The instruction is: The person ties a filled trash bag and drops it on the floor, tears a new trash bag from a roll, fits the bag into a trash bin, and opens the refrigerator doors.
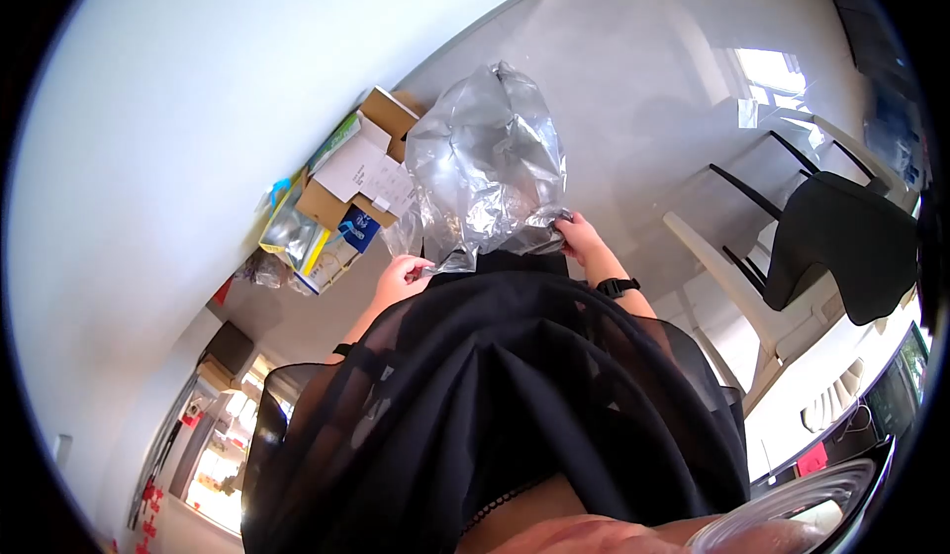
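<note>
A large, crinkled clear plastic bag (pixel 485 148) hangs puffed out in front of my black clothing, above the grey floor. My left hand (pixel 401 279) pinches the near left edge of the bag, fingers closed. At the bag's near right edge, my right hand (pixel 579 235) has its fingers closed on the gathered plastic. A black band circles each wrist. Whether anything lies inside the bag cannot be made out.
Open cardboard boxes (pixel 332 198) are piled against the white wall (pixel 228 89) on the left. A black chair (pixel 841 242) stands at the right beside a white table (pixel 772 425). Beyond the bag, the shiny grey floor (pixel 633 89) reflects light.
</note>
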Available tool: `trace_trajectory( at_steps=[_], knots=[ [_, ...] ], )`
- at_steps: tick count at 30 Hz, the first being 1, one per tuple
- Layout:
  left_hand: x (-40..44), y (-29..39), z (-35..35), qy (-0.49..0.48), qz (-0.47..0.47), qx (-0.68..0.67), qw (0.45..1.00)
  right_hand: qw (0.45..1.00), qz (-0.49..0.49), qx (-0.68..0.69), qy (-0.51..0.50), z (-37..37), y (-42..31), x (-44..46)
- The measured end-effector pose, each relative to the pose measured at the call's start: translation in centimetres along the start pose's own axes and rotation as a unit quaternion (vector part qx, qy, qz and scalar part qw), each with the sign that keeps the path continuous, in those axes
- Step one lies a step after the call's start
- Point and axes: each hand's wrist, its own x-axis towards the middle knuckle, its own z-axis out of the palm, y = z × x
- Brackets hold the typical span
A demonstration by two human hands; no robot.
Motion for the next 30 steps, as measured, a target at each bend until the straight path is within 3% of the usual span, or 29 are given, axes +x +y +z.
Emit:
trace_trajectory(
  at_steps=[1, 5, 8, 10, 12, 15, 18, 22, 25, 28, 29, 30],
  knots=[
    [0.0, -0.7, 0.1, 0.025, 0.054, 0.017, 0.998, 0.999, 0.018, -0.024, -0.019, 0.1, 0.0, -0.3],
    [0.4, -1.6, -0.8, 0.063, 0.056, 0.023, 0.996, 0.999, -0.023, 0.030, -0.007, -0.8, 5.5, 4.4],
    [0.2, -0.9, -1.5, 0.063, 0.057, 0.023, 0.996, 0.995, -0.036, 0.088, 0.011, -1.6, 4.2, 3.1],
    [0.4, 0.6, -2.2, 0.078, 0.070, 0.054, 0.993, 0.995, -0.085, 0.036, 0.038, -1.1, 0.3, 0.4],
    [2.1, -0.3, -2.7, 0.086, 0.071, -0.004, 0.994, 0.985, -0.158, 0.061, 0.017, -0.9, -0.4, 3.1],
    [6.4, -0.7, -2.9, 0.125, 0.066, -0.162, 0.977, 0.946, -0.158, 0.271, -0.075, 1.9, -5.6, 3.8],
    [11.2, 0.0, -2.7, 0.147, 0.001, -0.299, 0.943, 0.932, -0.213, 0.280, -0.090, 2.6, -9.2, 5.8],
    [18.1, 1.6, -2.1, 0.084, -0.094, -0.435, 0.892, 0.912, -0.285, 0.295, 0.020, 1.0, -11.0, 7.9],
    [24.2, 0.7, 1.1, 0.040, -0.056, -0.440, 0.895, 0.875, -0.370, 0.301, 0.088, -1.4, -10.7, 8.6],
    [28.2, 3.1, 3.9, -0.019, -0.115, -0.453, 0.884, 0.860, -0.402, 0.278, 0.145, -2.4, -10.1, 8.2],
    [29.3, 3.6, 4.8, -0.023, -0.096, -0.443, 0.891, 0.859, -0.389, 0.311, 0.119, -2.4, -9.9, 7.6],
    [30.6, 3.7, 5.4, -0.027, -0.077, -0.434, 0.897, 0.875, -0.383, 0.253, 0.155, -2.1, -9.5, 7.7]
  ],
)
